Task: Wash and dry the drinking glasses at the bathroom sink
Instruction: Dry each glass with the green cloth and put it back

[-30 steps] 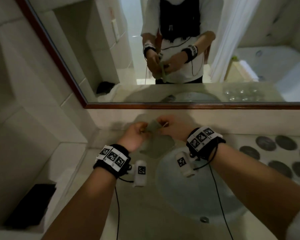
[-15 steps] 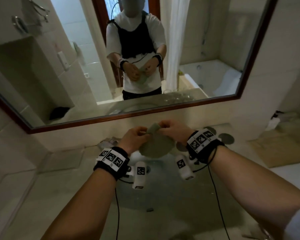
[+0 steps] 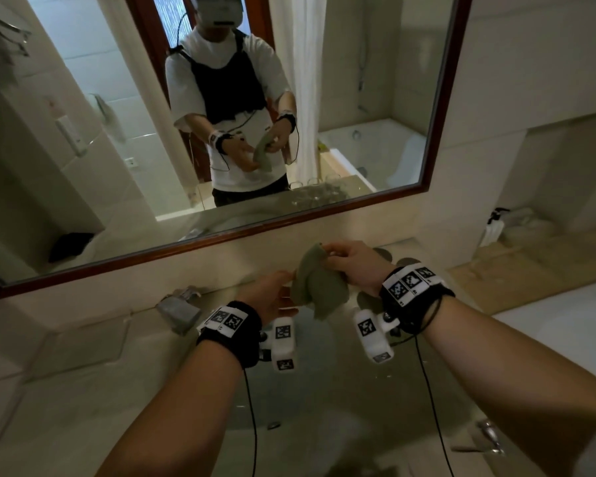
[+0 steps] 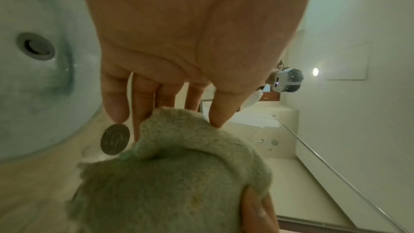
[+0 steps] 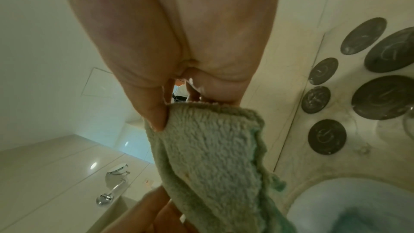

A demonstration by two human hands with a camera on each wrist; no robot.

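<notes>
A green terry cloth (image 3: 319, 287) hangs over the sink basin (image 3: 341, 390). My right hand (image 3: 331, 254) pinches its top corner between thumb and fingers, as the right wrist view shows (image 5: 177, 112). My left hand (image 3: 283, 297) lies against the cloth's left side with its fingers straight; in the left wrist view only the thumb tip (image 4: 216, 121) touches the cloth's edge (image 4: 179, 166). Several clear drinking glasses (image 3: 312, 192) appear only as a reflection in the mirror, standing on the counter to the right. My hands hide the real ones in the head view.
Dark round coasters (image 5: 327, 136) lie on the counter right of the basin (image 5: 325, 206). A grey folded packet (image 3: 179, 311) sits at the back left. A chrome fitting (image 3: 489, 438) is at the lower right. The framed mirror (image 3: 441, 98) spans the wall, and a white bottle (image 3: 492, 230) stands on a ledge to the right.
The head view swung up and to the right. My left hand let go of its pinch and opened against the cloth; my right hand now holds the cloth up alone by a corner.
</notes>
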